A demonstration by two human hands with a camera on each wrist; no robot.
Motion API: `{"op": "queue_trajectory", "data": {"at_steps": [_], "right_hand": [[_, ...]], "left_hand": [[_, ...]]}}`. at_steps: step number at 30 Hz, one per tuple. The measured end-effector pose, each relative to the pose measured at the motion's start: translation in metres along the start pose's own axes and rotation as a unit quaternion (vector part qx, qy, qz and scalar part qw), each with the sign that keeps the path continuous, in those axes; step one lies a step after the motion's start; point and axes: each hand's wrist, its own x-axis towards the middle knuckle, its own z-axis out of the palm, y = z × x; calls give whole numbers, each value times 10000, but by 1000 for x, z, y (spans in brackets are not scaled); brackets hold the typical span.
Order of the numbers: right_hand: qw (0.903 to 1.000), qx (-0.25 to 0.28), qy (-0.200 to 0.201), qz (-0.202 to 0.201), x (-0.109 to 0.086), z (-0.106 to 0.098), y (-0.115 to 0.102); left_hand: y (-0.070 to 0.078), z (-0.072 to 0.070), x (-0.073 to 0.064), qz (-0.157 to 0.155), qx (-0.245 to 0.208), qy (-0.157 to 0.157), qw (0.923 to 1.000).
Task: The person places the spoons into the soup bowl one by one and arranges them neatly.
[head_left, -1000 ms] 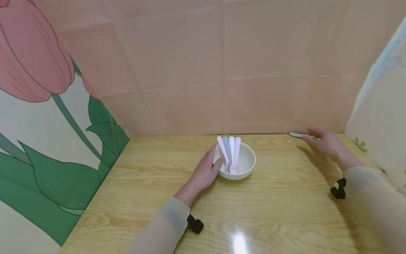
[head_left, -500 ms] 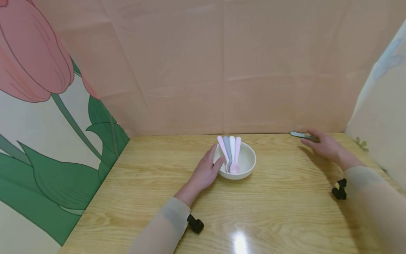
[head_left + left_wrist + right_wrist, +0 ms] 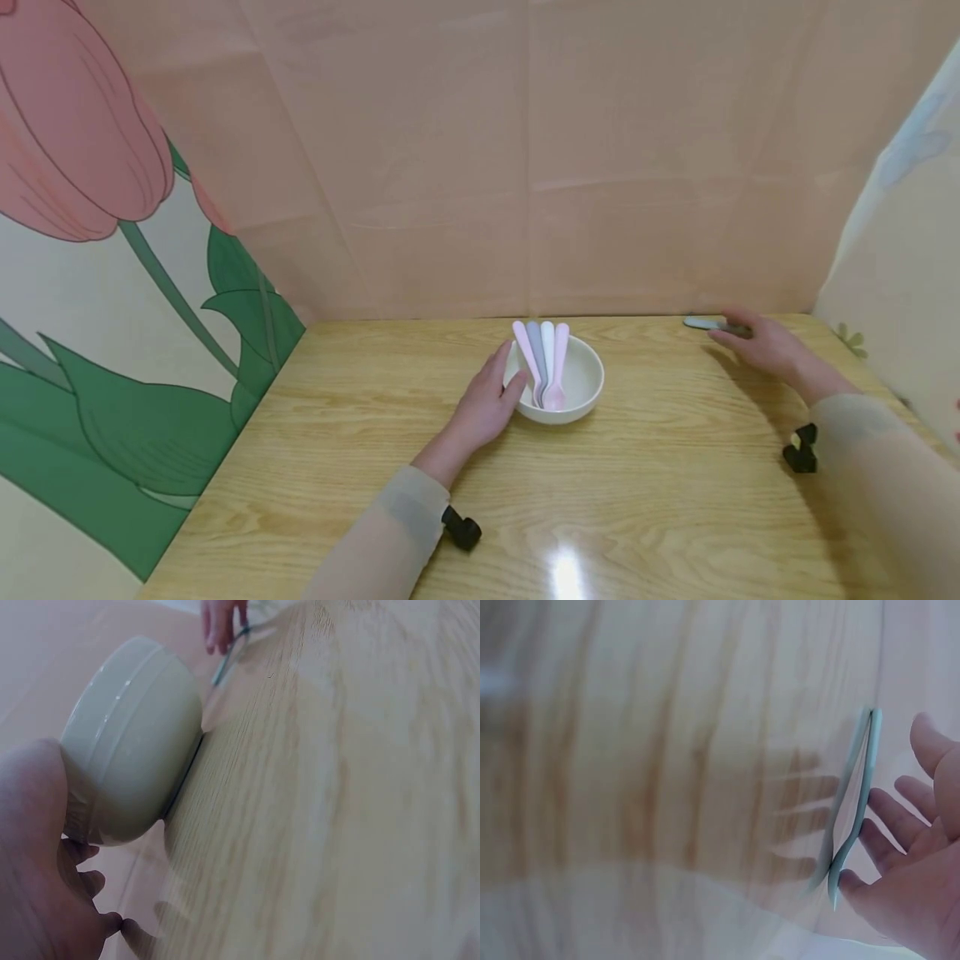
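My left hand holds the left side of a white bowl, thumb at the front rim and fingers along the outer wall. Several pink, grey and white small spoons or forks lean inside it, handles up over the back rim. Far to the right, my right hand is beside a pale blue spoon or fork lying along the table's back edge. In the right wrist view, fingertips meet the side of this pale blue utensil, with the thumb held apart from it.
The wood-grain table ends at a pinkish cloth backdrop. A tulip-printed panel stands at the left and a pale panel at the right. Light glares off the table's near middle.
My right fingers have shifted slightly at the pale blue utensil, baring more of its length; it has slid a little left over the last half second. My left hand and the bowl keep still.
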Motion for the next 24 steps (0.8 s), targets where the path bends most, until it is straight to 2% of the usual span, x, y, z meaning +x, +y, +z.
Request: {"op": "queue_trajectory", "data": {"at_steps": [7,15,24], "right_hand": [[9996,-283,26,-22,-1,-1,2],[9983,-544,-111,200,-2,-3,6],[9979,-594,98,245,-1,-3,3]], "left_hand": [[2,1,1,-57,-46,-9,10000],[2,3,2,-71,-64,-7,10000],[2,3,3,-44,-59,13,10000]]}}
